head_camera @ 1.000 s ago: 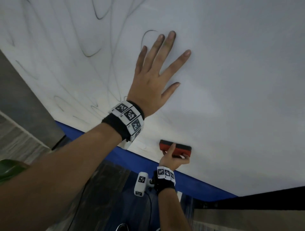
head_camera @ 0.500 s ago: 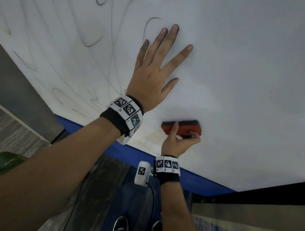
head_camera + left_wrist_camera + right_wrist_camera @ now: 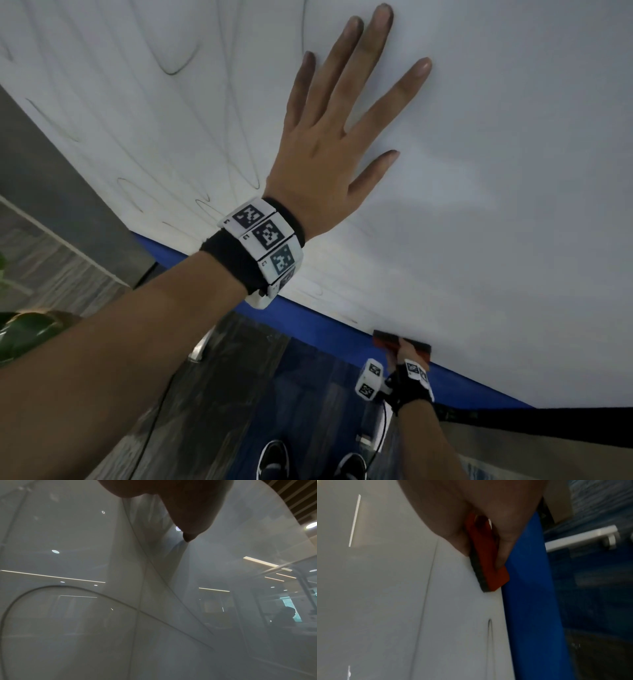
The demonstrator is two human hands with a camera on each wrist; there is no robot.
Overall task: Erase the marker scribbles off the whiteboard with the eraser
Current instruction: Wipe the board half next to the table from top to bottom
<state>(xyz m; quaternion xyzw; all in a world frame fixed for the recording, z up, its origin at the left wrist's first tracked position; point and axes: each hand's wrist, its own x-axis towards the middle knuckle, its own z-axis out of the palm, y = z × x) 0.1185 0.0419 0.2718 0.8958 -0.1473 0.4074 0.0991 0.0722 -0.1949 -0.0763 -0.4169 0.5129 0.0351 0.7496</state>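
Observation:
A large whiteboard [image 3: 496,171] with a blue lower edge [image 3: 315,329] fills the head view. Thin black marker scribbles [image 3: 178,65] loop across its left part; the right part looks wiped. My left hand [image 3: 339,137] lies flat on the board, fingers spread and straight. Low down, my right hand [image 3: 404,353] grips the red eraser [image 3: 385,341] by its edges and presses its dark felt side onto the board right at the blue edge. In the right wrist view the eraser [image 3: 488,566] sits against the board beside the blue edge, with scribble lines [image 3: 489,628] below it.
The floor below the board is dark wood and blue carpet, and my shoes [image 3: 274,459] stand close to it. A grey wall panel [image 3: 51,192] is at the left. A metal foot of the board's stand [image 3: 200,346] sits on the floor.
My right hand has swept the eraser up the board, then down to the blue lower edge. My left hand has kept its flat place on the board while the view shifted.

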